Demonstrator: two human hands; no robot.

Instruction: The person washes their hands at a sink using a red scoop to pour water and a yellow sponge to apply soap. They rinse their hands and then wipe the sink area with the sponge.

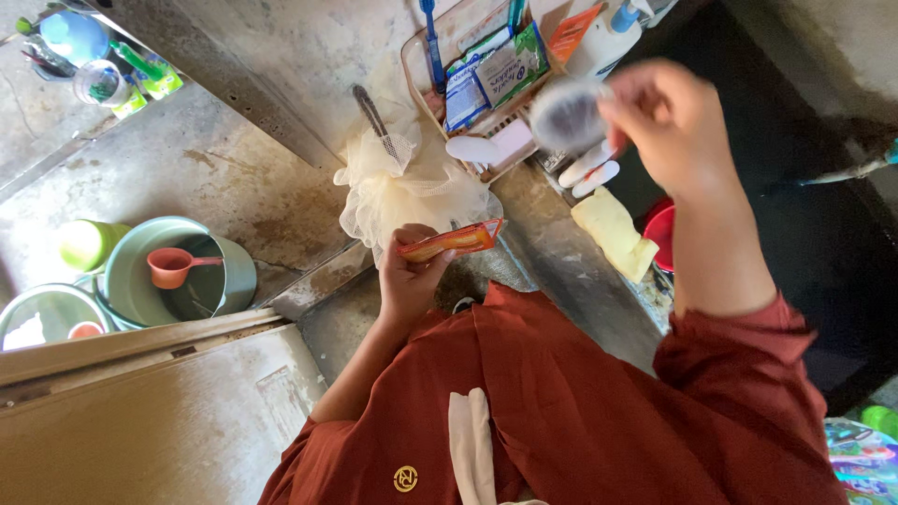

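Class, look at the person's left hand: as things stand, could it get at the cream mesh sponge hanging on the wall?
Probably yes. The left hand sits just below the mesh sponge with nothing between them, but it already holds an orange packet, so its fingers are not free to grip.

sachet (452, 239): glossy foil | wall (215, 178): rough concrete | sponge (412, 192): netted mesh

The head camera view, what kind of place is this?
Probably a simple home washroom or bathing area: a cream mesh bath sponge hangs on the bare concrete wall, a wall basket holds a blue toothbrush and sachets, and a green plastic bucket holds an orange dipper.
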